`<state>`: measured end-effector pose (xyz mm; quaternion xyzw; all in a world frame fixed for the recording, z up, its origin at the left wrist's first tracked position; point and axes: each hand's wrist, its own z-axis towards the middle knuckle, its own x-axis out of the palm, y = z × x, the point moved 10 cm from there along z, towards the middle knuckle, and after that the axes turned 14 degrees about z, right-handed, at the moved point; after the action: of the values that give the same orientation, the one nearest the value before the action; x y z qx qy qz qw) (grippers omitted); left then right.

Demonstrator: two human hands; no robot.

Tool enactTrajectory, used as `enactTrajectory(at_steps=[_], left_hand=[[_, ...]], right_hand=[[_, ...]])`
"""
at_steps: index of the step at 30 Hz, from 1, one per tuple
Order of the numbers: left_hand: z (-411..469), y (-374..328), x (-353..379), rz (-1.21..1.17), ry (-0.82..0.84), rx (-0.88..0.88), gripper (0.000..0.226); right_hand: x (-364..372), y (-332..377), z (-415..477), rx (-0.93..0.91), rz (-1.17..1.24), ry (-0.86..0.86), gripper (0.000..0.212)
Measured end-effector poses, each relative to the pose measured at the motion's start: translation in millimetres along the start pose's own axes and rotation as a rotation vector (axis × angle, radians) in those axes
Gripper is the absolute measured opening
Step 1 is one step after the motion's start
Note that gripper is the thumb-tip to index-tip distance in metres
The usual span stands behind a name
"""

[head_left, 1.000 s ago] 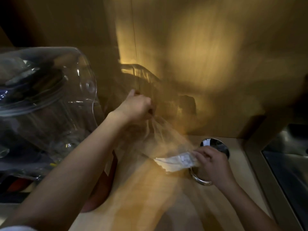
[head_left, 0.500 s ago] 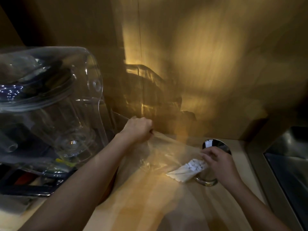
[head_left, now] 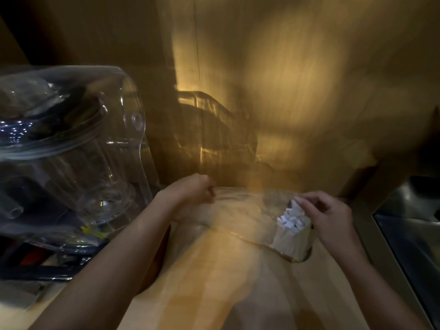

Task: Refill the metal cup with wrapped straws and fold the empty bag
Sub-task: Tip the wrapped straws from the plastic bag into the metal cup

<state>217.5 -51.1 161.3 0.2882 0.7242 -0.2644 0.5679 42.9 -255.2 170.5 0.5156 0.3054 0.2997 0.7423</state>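
The right hand (head_left: 329, 216) sits at the right of the wooden counter (head_left: 214, 282), fingers loosely curled over the tops of the wrapped straws (head_left: 291, 225), fingertips touching the far side of the bundle, not gripping it tightly. Half a second ago the same bundle lay tilted across the rim, still half in the plastic; now it stands almost upright inside the metal cup (head_left: 297, 254), white ends fanned above the rim. That suggests the refill itself is close to done, and only settling the straws remains.

A little farther and to the left, the left hand (head_left: 197, 190) is closed in a fist, pinching the end of the clear plastic bag (head_left: 240, 206). It has dropped lower toward the counter, and the bag stretches between the two hands; whether any straws are left inside cannot be told. Folding has not started.

Farther left stands a clear plastic jug (head_left: 71, 151); at the far right edge is a steel sink (head_left: 414, 234).

No brand, label or readable writing shows anywhere; the straw wrappers are too small and blurred.
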Motion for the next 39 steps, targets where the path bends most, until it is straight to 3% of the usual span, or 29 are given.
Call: enactTrajectory(at_steps=[3,7,12,16,31,39], left_hand=[[2.4,-9.6,19.0,0.008,0.03,0.025,0.025],[3.1,-22.9,23.8,0.086,-0.079,0.067,0.013],[-13.4,-24.9,-28.5,0.109,-0.541,0.058,0.013],[-7.1,-31.9,-27.5,0.129,-0.399,0.1,0.015],[-1.7,-41.5,-31.3,0.077,-0.417,0.032,0.016],[0.6,-45.0,-22.3,0.027,-0.288,0.024,0.018]], right_hand=[[15.7,-12.5,1.7,0.07,-0.103,0.106,0.026],[13.5,-24.7,-6.9,0.129,-0.114,0.104,0.023],[-8.8,10.1,-13.3,-0.095,-0.056,-0.099,0.011],[-12.1,8.7,-17.8,-0.057,-0.041,-0.11,0.014],[-24.7,9.0,-17.0,-0.011,-0.147,-0.072,0.021],[-33.2,2.1,-17.3,0.008,-0.134,-0.099,0.017]])
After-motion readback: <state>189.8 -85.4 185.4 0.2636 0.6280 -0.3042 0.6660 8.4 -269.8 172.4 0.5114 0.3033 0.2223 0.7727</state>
